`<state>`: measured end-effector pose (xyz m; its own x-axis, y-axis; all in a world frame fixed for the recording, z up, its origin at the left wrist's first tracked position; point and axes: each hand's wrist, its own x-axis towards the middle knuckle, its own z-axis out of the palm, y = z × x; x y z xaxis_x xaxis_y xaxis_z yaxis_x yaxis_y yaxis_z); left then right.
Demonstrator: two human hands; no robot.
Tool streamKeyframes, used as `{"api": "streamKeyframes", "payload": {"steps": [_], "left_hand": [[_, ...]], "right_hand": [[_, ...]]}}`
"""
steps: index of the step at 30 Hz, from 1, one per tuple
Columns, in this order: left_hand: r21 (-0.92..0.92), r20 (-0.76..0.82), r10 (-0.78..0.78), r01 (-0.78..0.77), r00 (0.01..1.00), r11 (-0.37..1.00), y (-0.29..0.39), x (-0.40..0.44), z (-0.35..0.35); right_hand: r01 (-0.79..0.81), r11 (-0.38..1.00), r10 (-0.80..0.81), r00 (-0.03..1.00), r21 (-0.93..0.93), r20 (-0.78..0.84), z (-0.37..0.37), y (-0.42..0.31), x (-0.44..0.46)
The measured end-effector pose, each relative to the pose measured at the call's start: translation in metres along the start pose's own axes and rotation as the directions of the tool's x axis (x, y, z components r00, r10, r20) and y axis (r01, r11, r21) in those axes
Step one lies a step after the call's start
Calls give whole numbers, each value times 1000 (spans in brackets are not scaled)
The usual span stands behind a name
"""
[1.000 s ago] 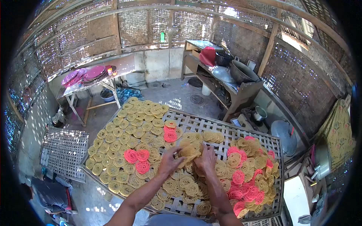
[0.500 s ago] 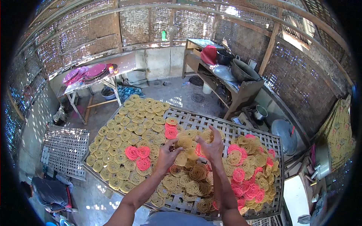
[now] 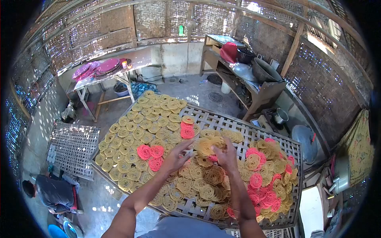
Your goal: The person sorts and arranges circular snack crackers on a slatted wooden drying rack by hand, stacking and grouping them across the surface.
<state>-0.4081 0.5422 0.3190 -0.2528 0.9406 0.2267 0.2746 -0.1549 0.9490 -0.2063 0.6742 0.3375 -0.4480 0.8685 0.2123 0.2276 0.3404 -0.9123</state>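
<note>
My right hand (image 3: 227, 155) is closed on a few yellow coiled noodle crackers (image 3: 207, 146), raised over the middle of a woven bamboo rack (image 3: 206, 115). Just left of them, my left hand (image 3: 177, 157) has its fingers and thumb apart and holds nothing that I can see. Beneath both hands lie loose heaps of yellow coils (image 3: 213, 175). Flat yellow coils (image 3: 133, 139) cover the rack's left part, with a group of pink coils (image 3: 155, 164) among them. Mixed pink and yellow coils (image 3: 256, 180) are piled at the right.
A person (image 3: 55, 192) crouches at the lower left, near an empty woven rack (image 3: 75, 146). A table (image 3: 139, 59) with pink round items stands at the back left. At the back right, a wooden bench (image 3: 254, 95) carries a large dark pot (image 3: 265, 71).
My left hand has come away from the yellow coils and its fingers have spread. The coils have shifted into my right hand. The whole view has moved slightly.
</note>
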Motion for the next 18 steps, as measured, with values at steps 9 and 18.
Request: {"api": "streamKeyframes", "payload": {"steps": [9,18], "left_hand": [[751,295,-102,-165,950,639,19,-140,-27],[693,449,-89,-284,889,663,16,-165,-23]], "right_hand": [[549,618,-212,806,-563,552,8,-23,-70],[764,527,-244,555,-371,796,43,-20,-90]]}}
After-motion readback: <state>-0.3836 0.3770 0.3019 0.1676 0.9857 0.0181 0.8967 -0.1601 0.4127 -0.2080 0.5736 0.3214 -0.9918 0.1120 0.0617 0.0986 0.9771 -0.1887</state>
